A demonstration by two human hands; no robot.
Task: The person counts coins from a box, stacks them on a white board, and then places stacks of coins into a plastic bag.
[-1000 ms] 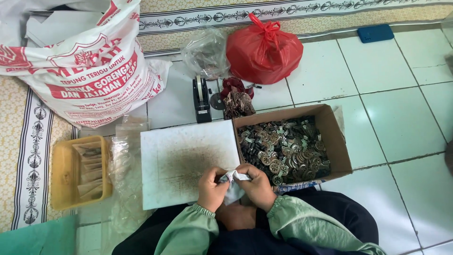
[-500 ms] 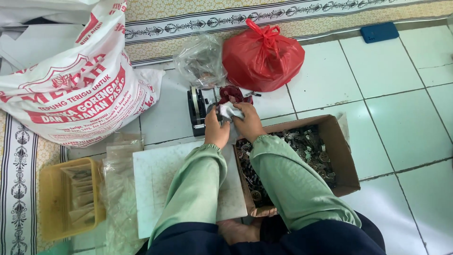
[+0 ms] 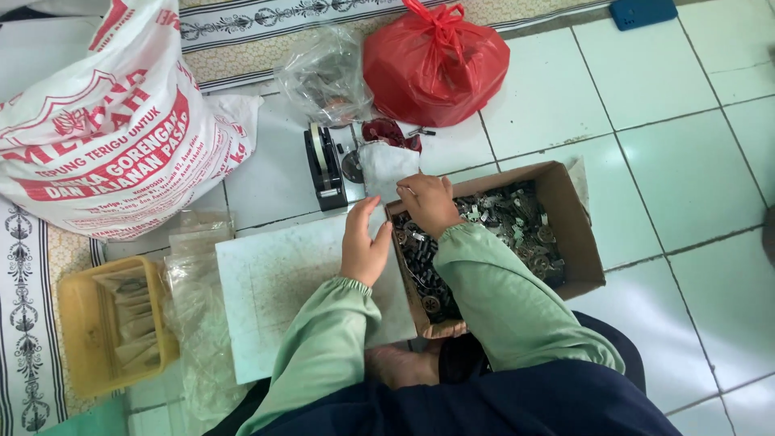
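My right hand (image 3: 429, 202) is over the near-left corner of an open cardboard box (image 3: 575, 234) filled with small metal parts (image 3: 517, 226); its fingers are curled, and whether they hold anything is hidden. My left hand (image 3: 363, 246) hovers open above the far right edge of a pale work board (image 3: 282, 291). Just beyond both hands lies a small white packet (image 3: 386, 168) on the tiled floor, touched by neither. A black tape dispenser (image 3: 324, 165) stands to its left.
A big white printed sack (image 3: 105, 121) fills the far left. A red tied plastic bag (image 3: 436, 64) and a clear plastic bag (image 3: 327, 77) lie behind the dispenser. A yellow tray (image 3: 113, 335) with folded clear bags sits at the left. A blue object (image 3: 642, 12) lies far right.
Both hands have drawn back from beside the tape dispenser, leaving the white packet on the floor. The right hand came over the box, the left over the board.
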